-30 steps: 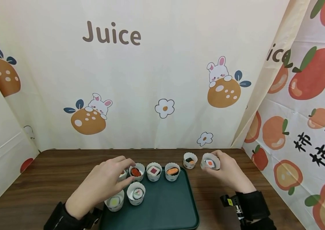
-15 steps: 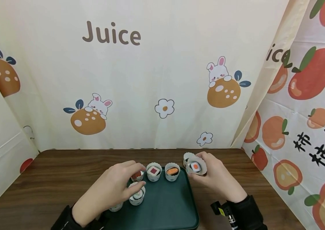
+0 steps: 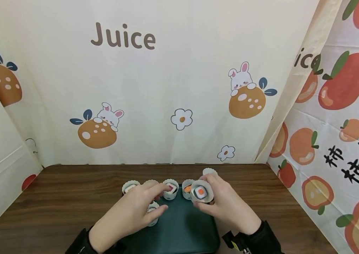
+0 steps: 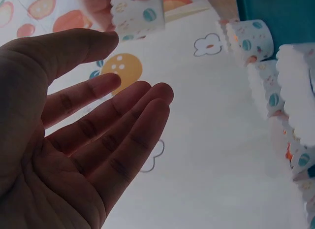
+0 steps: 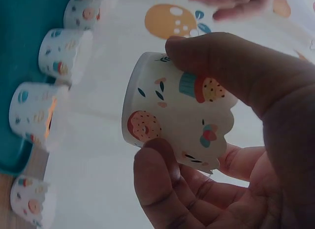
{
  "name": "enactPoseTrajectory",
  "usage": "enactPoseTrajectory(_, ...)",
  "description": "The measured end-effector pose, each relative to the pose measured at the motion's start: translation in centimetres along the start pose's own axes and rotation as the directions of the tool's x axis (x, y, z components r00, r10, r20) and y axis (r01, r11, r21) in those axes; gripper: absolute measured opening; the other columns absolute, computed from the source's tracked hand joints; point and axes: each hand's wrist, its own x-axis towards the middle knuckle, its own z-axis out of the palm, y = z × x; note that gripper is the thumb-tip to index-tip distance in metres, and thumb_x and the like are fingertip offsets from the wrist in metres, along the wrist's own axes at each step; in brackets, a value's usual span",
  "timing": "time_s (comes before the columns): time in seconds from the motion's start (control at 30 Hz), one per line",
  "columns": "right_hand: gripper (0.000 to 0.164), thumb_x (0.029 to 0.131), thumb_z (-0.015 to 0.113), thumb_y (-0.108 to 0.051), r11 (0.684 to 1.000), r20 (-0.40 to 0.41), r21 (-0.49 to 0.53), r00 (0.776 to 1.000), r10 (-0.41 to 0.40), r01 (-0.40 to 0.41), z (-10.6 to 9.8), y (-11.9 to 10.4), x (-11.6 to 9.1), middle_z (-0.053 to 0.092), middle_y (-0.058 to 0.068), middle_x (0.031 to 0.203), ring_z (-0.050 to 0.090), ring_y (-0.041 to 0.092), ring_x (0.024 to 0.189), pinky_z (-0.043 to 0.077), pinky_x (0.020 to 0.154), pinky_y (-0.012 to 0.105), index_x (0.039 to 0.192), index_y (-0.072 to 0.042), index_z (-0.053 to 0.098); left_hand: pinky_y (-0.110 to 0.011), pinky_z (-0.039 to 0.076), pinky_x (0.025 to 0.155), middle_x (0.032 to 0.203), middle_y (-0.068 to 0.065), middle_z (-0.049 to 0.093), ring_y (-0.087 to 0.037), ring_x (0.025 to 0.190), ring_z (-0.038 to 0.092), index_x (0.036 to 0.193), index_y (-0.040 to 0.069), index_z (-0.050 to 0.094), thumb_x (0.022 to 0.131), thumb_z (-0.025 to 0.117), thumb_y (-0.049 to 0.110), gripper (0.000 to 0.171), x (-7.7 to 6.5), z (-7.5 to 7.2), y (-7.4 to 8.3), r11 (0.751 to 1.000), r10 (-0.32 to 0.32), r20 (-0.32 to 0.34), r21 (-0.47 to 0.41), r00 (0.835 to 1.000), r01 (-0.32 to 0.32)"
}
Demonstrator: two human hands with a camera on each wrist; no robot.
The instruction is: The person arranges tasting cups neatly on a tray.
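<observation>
My right hand [image 3: 228, 204] grips a white paper baking cup [image 3: 207, 198] between thumb and fingers. A sushi roll piece with an orange centre [image 3: 200, 192] sits in it. In the right wrist view, the cup's donut and cupcake print [image 5: 170, 103] faces the camera. This cup is above the dark green tray [image 3: 185, 229], near its far right corner. My left hand [image 3: 128, 215] hovers over the tray's left side, fingers relaxed and apart, holding nothing. Its fingertips overlap a cup with a sushi piece [image 3: 171, 189] in the head view; whether they touch it I cannot tell.
More sushi cups stand by the tray's far edge, including one with an orange topping [image 3: 186, 189] and one at the left [image 3: 130, 186]. Another cup [image 3: 152, 216] stands partly behind my left hand. One cup [image 3: 209, 171] is on the wooden table [image 3: 71, 197] beyond the tray.
My right hand has carried its cup leftward from beyond the tray's right side to above the tray. My left hand has drifted right and slightly down, still holding nothing.
</observation>
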Motion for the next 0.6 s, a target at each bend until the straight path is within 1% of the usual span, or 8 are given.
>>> enactPoseTrajectory(0.1,0.048,0.090,0.089,-0.024,1.000,0.025,0.013,0.999,-0.025,0.025,0.3,-0.5,0.0,0.065,0.000,0.116,0.065,0.008,0.099,0.060,0.085,0.028,0.127,-0.013,0.061,-0.020,0.060,0.075,0.103,0.004,0.072,-0.002,0.087,0.066,0.130,0.015,0.070,0.093,0.085,0.022,0.041,0.1,0.6,0.2,1.000,0.013,-0.015,-0.006,1.000,-0.013)
enactPoseTrajectory(0.2,0.049,0.092,0.088,-0.026,1.000,0.051,0.025,0.999,-0.018,0.017,0.7,-1.0,0.0,0.066,-0.002,0.119,0.064,0.008,0.101,0.060,0.089,0.029,0.131,-0.015,0.060,-0.019,0.059,0.073,0.103,0.003,0.073,-0.001,0.086,0.067,0.131,0.015,0.069,0.094,0.085,0.021,0.041,0.2,1.1,0.2,0.999,0.039,-0.032,-0.030,0.999,-0.040)
enactPoseTrajectory(0.33,0.049,0.094,0.086,-0.030,0.999,0.081,0.054,0.997,-0.005,0.000,1.2,-1.6,-0.2,0.065,-0.004,0.119,0.063,0.005,0.100,0.059,0.089,0.028,0.134,-0.016,0.060,-0.019,0.060,0.073,0.107,0.001,0.076,-0.003,0.086,0.071,0.131,0.015,0.067,0.095,0.084,0.018,0.040,0.3,1.5,0.1,0.994,0.078,-0.051,-0.074,0.996,-0.081)
enactPoseTrajectory(0.47,0.048,0.093,0.086,-0.031,0.998,0.090,0.067,0.996,-0.015,0.009,1.7,-2.0,-0.3,0.065,-0.005,0.117,0.063,0.005,0.098,0.059,0.087,0.027,0.132,-0.016,0.061,-0.018,0.061,0.073,0.109,-0.002,0.078,-0.004,0.084,0.074,0.130,0.012,0.068,0.094,0.084,0.014,0.039,0.4,1.8,0.0,0.989,0.088,-0.070,-0.113,0.994,-0.096)
enactPoseTrajectory(0.6,0.046,0.091,0.088,-0.028,0.997,0.081,0.072,0.996,-0.039,0.033,2.1,-2.3,-0.2,0.066,-0.005,0.114,0.063,0.005,0.096,0.059,0.085,0.026,0.128,-0.017,0.062,-0.015,0.060,0.072,0.109,-0.005,0.079,-0.003,0.081,0.074,0.128,0.008,0.069,0.093,0.084,0.010,0.038,0.5,2.1,0.0,0.981,0.085,-0.073,-0.166,0.994,-0.096)
